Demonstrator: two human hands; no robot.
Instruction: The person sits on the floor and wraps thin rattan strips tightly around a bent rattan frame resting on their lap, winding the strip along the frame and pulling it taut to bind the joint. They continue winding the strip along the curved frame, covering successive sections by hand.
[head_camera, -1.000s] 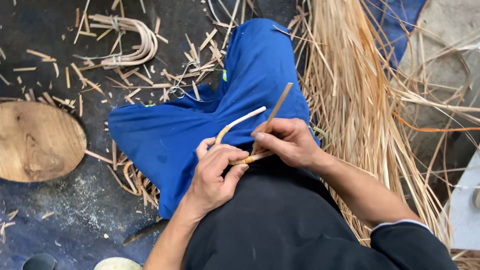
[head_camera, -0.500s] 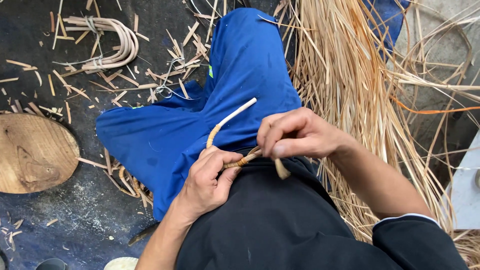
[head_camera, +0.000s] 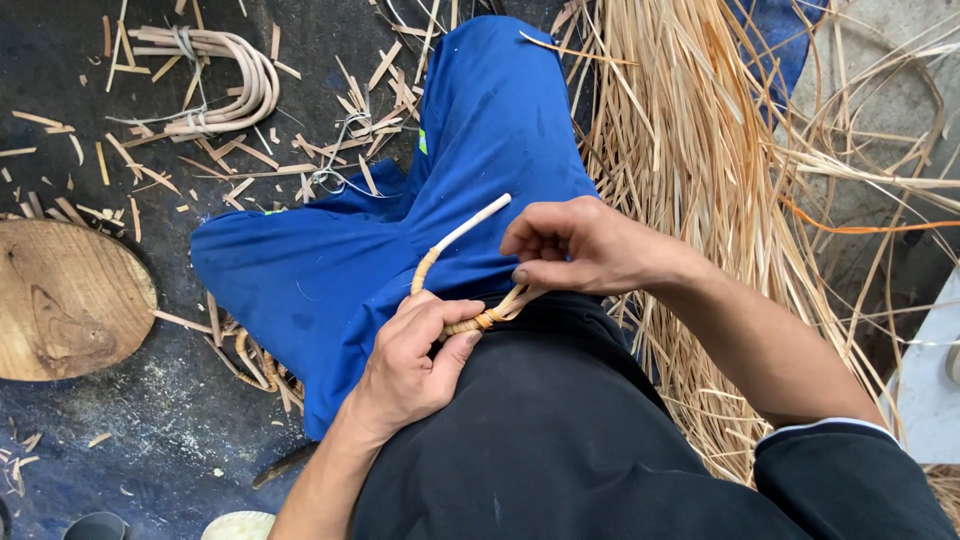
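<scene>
Head view: the work in hand looks like binding a thin split strip around a curved rattan cane (head_camera: 462, 235) that rests over the lap, on the blue trouser leg (head_camera: 400, 250); the left hand (head_camera: 415, 355) has its fingers curled closed around the wrapped lower bend of the cane, thumb on top, pinning the coil; the right hand (head_camera: 580, 245) has its fingers drawn together in a pinch on the binding strip (head_camera: 505, 305), just beside the left thumb; the bare pale end of the cane points up and away from the body. How the strip passes under the right fingers is hidden, so the exact turn of the wrap cannot be told. The next move, as a judgement, calls for keeping tension on the strip while the left hand holds the last turn from slipping.

Against the picture half a second ago, the right hand sits higher and more to the right, the strip drawn out longer between the hands; the cane end stands clearer of the fingers. A wooden round (head_camera: 70, 300) lies to the left on the dark floor; loose rattan strips (head_camera: 700, 150) are heaped to the right; a bundle of coiled cane (head_camera: 235, 85) lies at upper left.
</scene>
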